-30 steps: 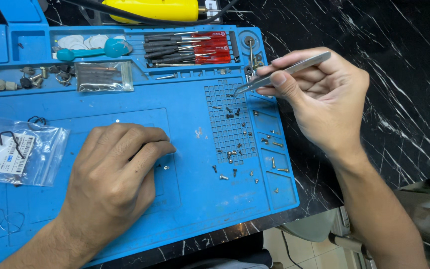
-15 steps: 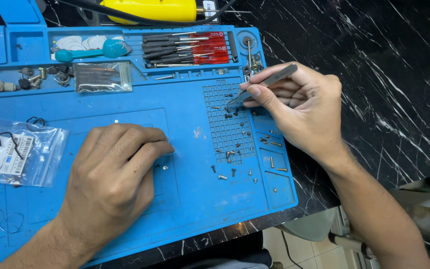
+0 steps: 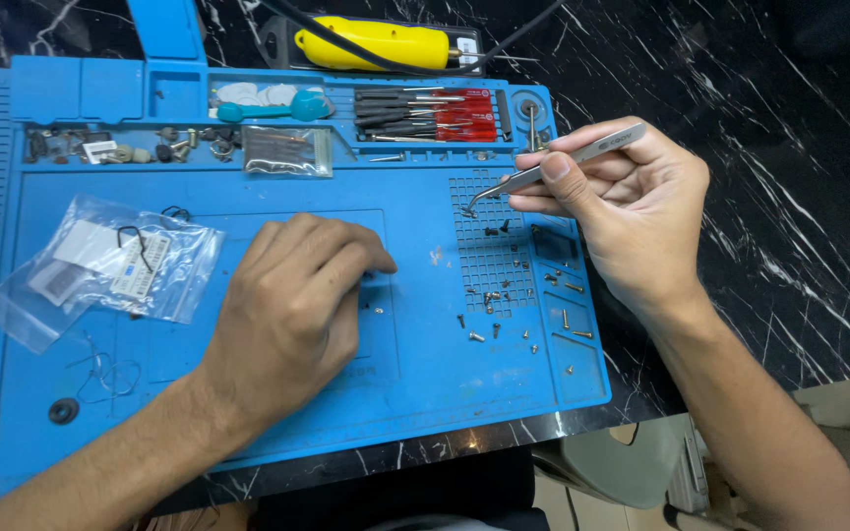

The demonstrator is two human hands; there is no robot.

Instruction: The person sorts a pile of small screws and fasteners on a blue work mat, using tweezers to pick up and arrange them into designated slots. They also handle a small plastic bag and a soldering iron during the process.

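My right hand [image 3: 632, 211] pinches silver tweezers [image 3: 543, 172] whose curved tip hovers over the grid of small cells at the right of the blue work mat [image 3: 415, 393]. Several tiny screws [image 3: 492, 300] lie scattered in and below that grid. My left hand [image 3: 292, 305] rests palm down on the middle of the mat with fingers curled, covering something small; what is under it is hidden. A tiny screw [image 3: 378, 311] lies by its fingertips.
Clear plastic bags [image 3: 110, 261] with small parts lie at the mat's left. A red-handled screwdriver set [image 3: 425, 110], a teal tool [image 3: 268, 108] and small parts sit in the top trays. A yellow tool [image 3: 371, 44] lies behind, on the black marble table [image 3: 789, 197].
My right hand with the tweezers has dipped left toward the grid, then lifted slightly; the camera view shifted. The left hand has stayed put.
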